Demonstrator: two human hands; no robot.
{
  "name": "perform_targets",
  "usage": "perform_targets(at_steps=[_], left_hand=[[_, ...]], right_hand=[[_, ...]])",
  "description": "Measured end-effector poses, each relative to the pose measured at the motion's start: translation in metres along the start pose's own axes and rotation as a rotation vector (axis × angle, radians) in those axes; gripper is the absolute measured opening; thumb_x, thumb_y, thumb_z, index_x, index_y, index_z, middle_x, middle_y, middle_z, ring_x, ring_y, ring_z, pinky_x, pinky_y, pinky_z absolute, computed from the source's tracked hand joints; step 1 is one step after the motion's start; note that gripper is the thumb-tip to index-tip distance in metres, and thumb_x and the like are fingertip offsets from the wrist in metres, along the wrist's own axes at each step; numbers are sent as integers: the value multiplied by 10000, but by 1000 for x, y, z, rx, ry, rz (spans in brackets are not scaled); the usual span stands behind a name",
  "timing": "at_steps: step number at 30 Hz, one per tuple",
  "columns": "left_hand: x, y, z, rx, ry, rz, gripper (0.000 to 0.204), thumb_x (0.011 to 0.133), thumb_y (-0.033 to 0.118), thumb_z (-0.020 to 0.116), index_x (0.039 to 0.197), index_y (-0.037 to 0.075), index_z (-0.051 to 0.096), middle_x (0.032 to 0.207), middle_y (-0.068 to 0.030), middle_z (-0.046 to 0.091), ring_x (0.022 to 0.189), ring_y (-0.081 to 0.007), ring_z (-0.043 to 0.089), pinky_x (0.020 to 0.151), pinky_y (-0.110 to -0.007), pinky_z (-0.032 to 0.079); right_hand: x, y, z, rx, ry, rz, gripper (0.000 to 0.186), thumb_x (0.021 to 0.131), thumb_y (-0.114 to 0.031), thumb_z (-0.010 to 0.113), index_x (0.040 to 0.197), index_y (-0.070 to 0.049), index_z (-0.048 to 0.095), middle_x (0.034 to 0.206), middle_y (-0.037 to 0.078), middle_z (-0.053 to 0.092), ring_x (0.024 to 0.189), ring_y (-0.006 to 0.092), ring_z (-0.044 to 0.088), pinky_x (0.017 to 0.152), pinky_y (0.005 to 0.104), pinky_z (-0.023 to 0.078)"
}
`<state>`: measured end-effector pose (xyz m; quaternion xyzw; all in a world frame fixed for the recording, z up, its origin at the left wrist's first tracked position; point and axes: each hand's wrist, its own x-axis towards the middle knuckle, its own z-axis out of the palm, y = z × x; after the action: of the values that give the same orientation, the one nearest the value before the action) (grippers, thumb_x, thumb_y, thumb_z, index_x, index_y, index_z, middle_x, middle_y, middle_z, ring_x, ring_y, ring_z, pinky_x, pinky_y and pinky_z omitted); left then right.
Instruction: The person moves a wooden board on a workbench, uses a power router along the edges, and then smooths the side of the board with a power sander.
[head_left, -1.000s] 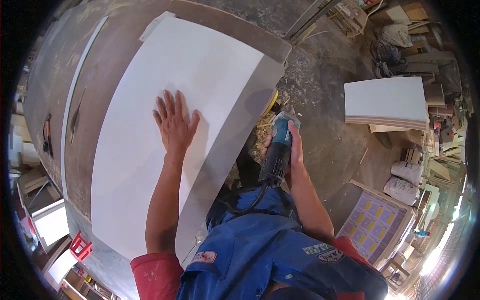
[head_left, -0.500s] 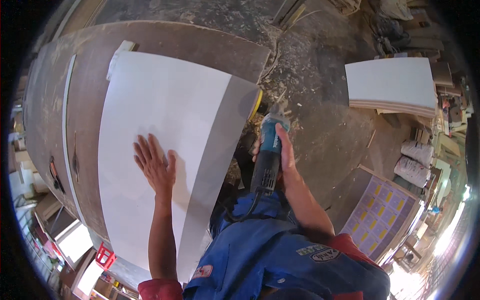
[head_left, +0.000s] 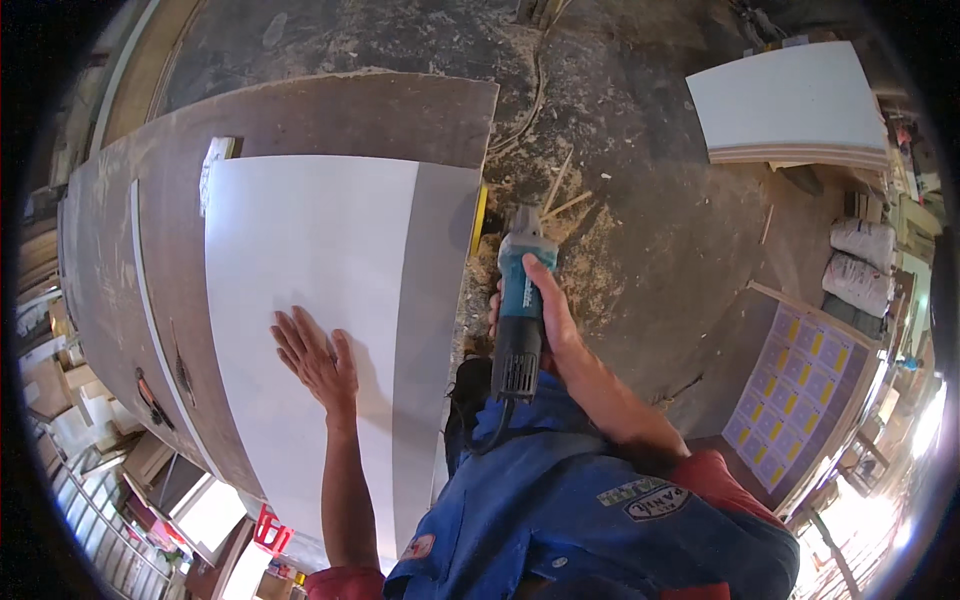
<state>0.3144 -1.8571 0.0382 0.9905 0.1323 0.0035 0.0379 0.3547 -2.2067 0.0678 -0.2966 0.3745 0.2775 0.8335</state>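
Left hand (head_left: 318, 360) is palm down on the big white panel (head_left: 300, 240), fingers a bit spread, just resting there. Right hand (head_left: 556, 315) is wrapped round a teal and black angle grinder (head_left: 518, 335), thumb along the top, so that grip is closed snugly on the tool. The grinder sits mid-frame, head pointing up the frame, just right of the panel's right edge. A yellow rim (head_left: 480, 215) shows between that edge and the grinder head; can't tell if it's actually touching the panel.

Edges: the panel has a darker grey strip down its right side, and that side runs close to the edge of the brown tabletop (head_left: 400, 110). There's a band of table past the panel's top end, and more to its left, where a long thin strip (head_left: 150, 290) and an orange-handled tool (head_left: 150, 395) lie well apart from the left hand.

Room: a wide stretch of concrete floor (head_left: 650, 220) runs from the grinder across to the panel stack (head_left: 790, 100) at upper right and the purple-and-yellow sheet (head_left: 795, 390) at lower right. Sawdust and a couple of thin sticks (head_left: 565, 205) lie near the grinder head. The cord (head_left: 490, 435) loops close in at the person's waist.
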Motion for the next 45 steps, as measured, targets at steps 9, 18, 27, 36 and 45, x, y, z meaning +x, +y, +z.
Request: perform_targets(at_steps=[9,18,27,36,45], left_hand=[[0,0,0,-10,8,-7,744,1020,537,435,1623,123,302,1695,-165,223,1573,-385,156,1248,-570,154],[0,1,1,-21,8,-10,728,1033,533,420,1626,129,298,1698,-164,214,1574,-385,151,1252,-567,142],[-4,-6,12,-582,91,292,696,1012,430,552,1573,56,382,1669,-174,288,1547,-405,229,1250,-573,153],[74,206,18,-344,52,762,563,931,150,640,1455,-12,512,1567,-222,441,1480,-415,371,1223,-560,267],[72,224,12,-364,51,677,553,933,67,602,1463,-33,481,1568,-264,403,1475,-423,367,1213,-520,323]], right_hand=[[11,-6,-14,-38,19,-23,603,897,-663,643,923,-61,609,782,119,669,643,244,695,589,400,613],[1,-1,3,-34,51,-27,587,889,-660,653,938,-76,624,723,92,659,609,211,679,551,358,590],[-26,51,-21,95,99,28,576,896,-657,649,914,-81,642,725,94,662,574,218,662,529,360,577],[-45,50,-82,233,177,-166,584,873,-643,686,981,-77,597,775,105,674,638,234,690,575,385,602],[-38,52,-95,175,148,-173,571,877,-642,680,960,-83,603,786,97,677,648,222,692,587,383,599]])
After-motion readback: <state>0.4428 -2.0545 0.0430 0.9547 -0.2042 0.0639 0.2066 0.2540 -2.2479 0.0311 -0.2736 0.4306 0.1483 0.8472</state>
